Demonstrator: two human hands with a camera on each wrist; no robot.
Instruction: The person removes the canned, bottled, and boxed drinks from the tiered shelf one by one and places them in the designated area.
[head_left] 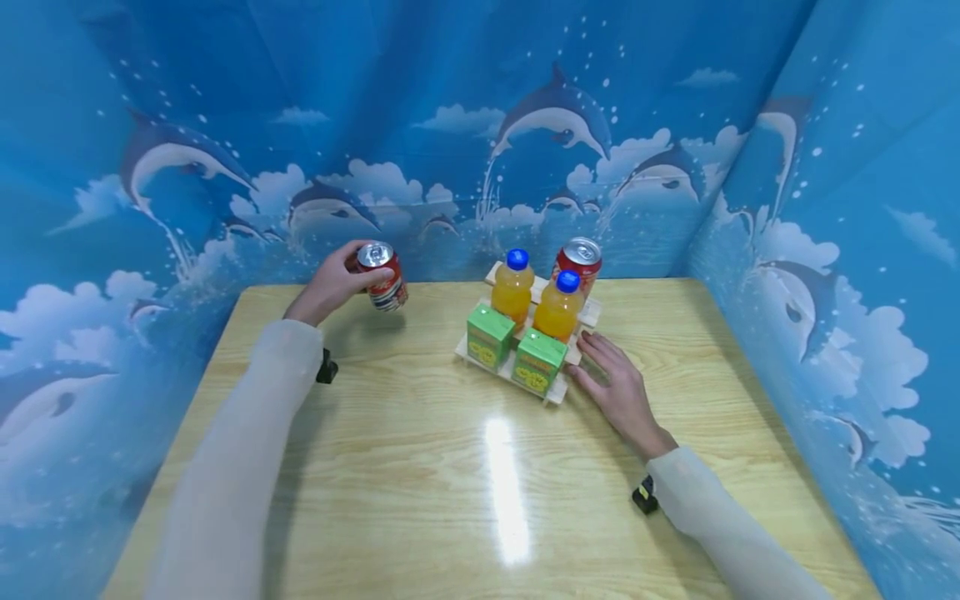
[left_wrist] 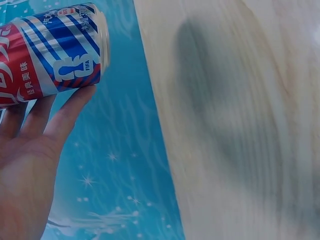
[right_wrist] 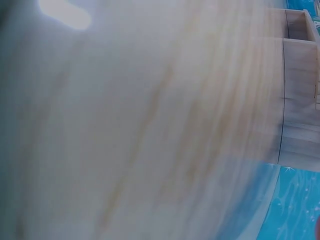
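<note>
My left hand (head_left: 339,282) holds a red soda can (head_left: 384,279) up over the far left part of the table, fingers and thumb around its sides. Blue and white stripes show on the can (left_wrist: 62,55) in the left wrist view, where fingers (left_wrist: 70,112) press along it. A stepped wooden rack (head_left: 555,392) carries two green juice boxes (head_left: 489,337) in front, two orange juice bottles (head_left: 512,298) with blue caps behind, and another red can (head_left: 587,252) at the back right. My right hand (head_left: 618,392) touches the rack's right side with fingers extended.
The light wood table (head_left: 390,467) reaches back to a blue dolphin-print curtain (head_left: 420,100), which also hangs along both sides. The rack's wooden side (right_wrist: 300,100) shows at the edge of the right wrist view. A glare streak lies on the tabletop.
</note>
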